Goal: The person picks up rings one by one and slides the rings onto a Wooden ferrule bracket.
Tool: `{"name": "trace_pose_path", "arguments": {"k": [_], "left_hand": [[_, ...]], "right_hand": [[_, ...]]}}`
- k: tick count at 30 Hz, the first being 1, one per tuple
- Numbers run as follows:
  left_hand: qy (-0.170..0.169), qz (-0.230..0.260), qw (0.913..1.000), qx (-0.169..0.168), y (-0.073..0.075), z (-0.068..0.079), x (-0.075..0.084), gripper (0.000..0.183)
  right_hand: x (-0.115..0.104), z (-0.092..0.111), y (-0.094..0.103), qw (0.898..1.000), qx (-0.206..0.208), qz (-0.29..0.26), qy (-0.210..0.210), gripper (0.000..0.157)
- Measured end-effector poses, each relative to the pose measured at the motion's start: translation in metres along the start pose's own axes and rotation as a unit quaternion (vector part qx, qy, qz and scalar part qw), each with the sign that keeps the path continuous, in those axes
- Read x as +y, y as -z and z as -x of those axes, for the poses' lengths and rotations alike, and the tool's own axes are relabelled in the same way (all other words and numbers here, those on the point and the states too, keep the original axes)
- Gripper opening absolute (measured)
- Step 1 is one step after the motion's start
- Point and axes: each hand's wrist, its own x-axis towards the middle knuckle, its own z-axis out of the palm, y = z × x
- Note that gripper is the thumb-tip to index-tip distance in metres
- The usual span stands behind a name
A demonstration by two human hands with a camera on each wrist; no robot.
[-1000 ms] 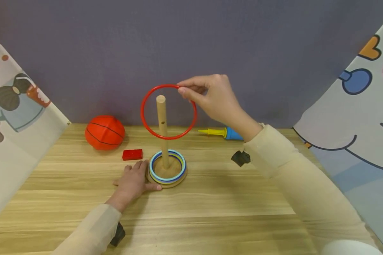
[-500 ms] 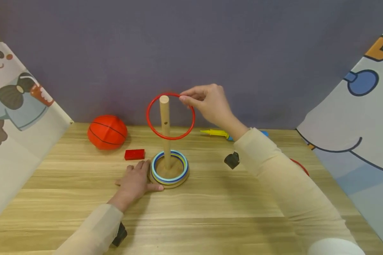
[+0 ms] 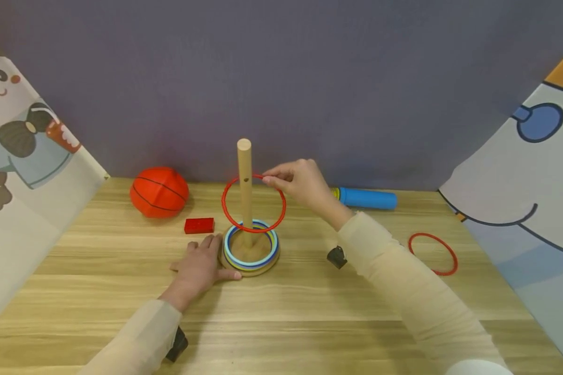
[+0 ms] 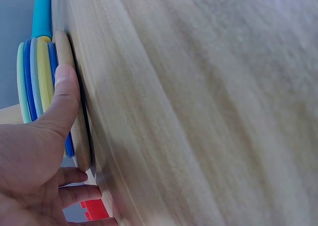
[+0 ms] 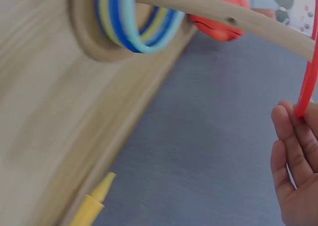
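Observation:
A wooden peg (image 3: 245, 182) rises from a round wooden base (image 3: 250, 270) that carries several stacked rings (image 3: 272, 252) in blue, yellow and light blue. My right hand (image 3: 298, 182) pinches a red ring (image 3: 254, 203) that circles the peg about halfway down; the ring (image 5: 309, 77) shows beside my fingertips (image 5: 290, 136) in the right wrist view. My left hand (image 3: 198, 266) rests flat on the table with its thumb (image 4: 60, 104) pressed against the base's rim (image 4: 79, 136).
An orange ball (image 3: 159, 191) and a red brick (image 3: 199, 225) lie behind my left hand. A blue and yellow pump (image 3: 365, 198) sits by the back wall. A second red ring (image 3: 432, 253) lies at the right. Printed screens flank the wooden table (image 3: 309, 312).
My right hand has come down with the red ring, from the peg's top to about its middle. The left hand has stayed at the base.

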Motion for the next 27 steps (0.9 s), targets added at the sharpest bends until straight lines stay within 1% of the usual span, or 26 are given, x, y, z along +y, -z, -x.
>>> {"name": "trace_pose_path", "arguments": {"k": [6,14,19,24,27], "left_hand": [[0.005,0.001,1.0,-0.007,0.0,-0.001,0.0,0.112],[0.004,0.004,0.9999,-0.01,-0.001,-0.001,-0.001,0.114],[0.002,0.003,1.0,-0.008,-0.002,-0.002,-0.002,0.114],[0.004,0.004,0.9999,-0.011,-0.001,-0.002,-0.002,0.114],[0.003,0.006,0.9999,-0.008,-0.001,-0.002,-0.003,0.113]], "right_hand": [[0.013,0.01,-0.02,0.999,-0.033,0.019,0.006,0.018],[0.029,0.021,-0.046,0.997,-0.067,0.023,0.024,0.016],[0.034,0.026,-0.06,0.997,-0.059,0.039,0.038,0.016],[0.038,0.028,-0.069,0.998,-0.053,0.03,0.02,0.015],[0.039,0.03,-0.073,0.998,-0.046,0.033,0.02,0.014]]}}
